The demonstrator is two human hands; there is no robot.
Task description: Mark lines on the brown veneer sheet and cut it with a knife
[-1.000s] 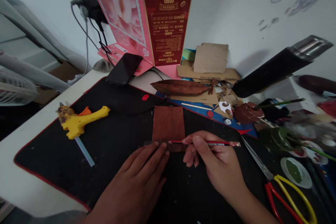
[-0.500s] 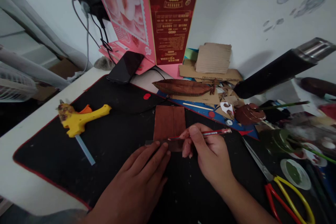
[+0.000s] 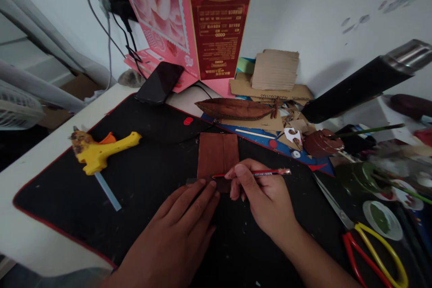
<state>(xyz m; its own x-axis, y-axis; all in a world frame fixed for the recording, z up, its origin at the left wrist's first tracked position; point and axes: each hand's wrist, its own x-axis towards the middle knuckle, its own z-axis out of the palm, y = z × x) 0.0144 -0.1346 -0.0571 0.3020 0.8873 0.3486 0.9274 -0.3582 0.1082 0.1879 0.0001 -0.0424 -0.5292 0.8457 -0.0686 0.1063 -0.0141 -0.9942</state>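
Flat brown square board (image 3: 216, 155): mostly past left hand (image 3: 184, 222) | left hand: laid flat, fingertips (image 3: 212, 184) over board's near end | right hand (image 3: 266, 202): pinching thin red pencil (image 3: 274, 172), tip at board

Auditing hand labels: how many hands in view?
2. The left hand lies over a strip at the brown board's near edge; the right hand holds a pencil just right of it. No others visible.
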